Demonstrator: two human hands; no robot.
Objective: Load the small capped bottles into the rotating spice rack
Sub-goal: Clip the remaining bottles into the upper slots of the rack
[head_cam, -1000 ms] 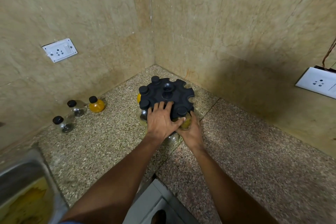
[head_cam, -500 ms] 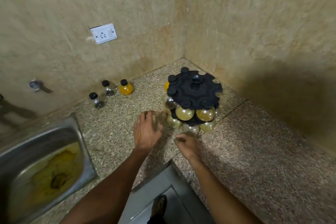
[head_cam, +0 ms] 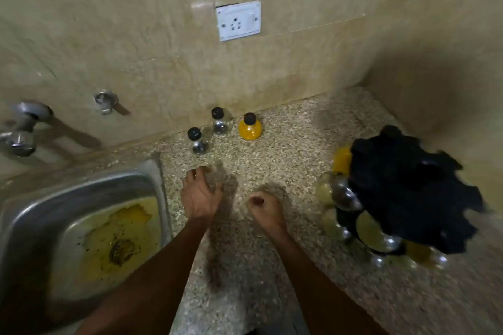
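Three small black-capped bottles stand near the back wall: a clear one [head_cam: 198, 141] nearest, a second clear one [head_cam: 219, 121] behind it, and an orange-filled one [head_cam: 250, 127] to their right. The black rotating spice rack [head_cam: 411, 187] sits at the right, blurred, with several round bottles hanging under it. My left hand [head_cam: 200, 194] hovers over the counter just below the nearest clear bottle, fingers apart and blurred by motion, holding nothing. My right hand [head_cam: 262, 208] is beside it, fingers curled in, empty as far as I can see.
A steel sink [head_cam: 32, 215] with yellow residue fills the lower left, its rim close to my left hand. Taps [head_cam: 23, 128] stick out of the wall above it. A white wall socket [head_cam: 238, 20] sits above the bottles. The speckled counter [head_cam: 272, 160] runs to the tiled corner.
Both hands have left the rack and moved left toward the three loose bottles. The view has swung left, so the rack now sits at the right edge.
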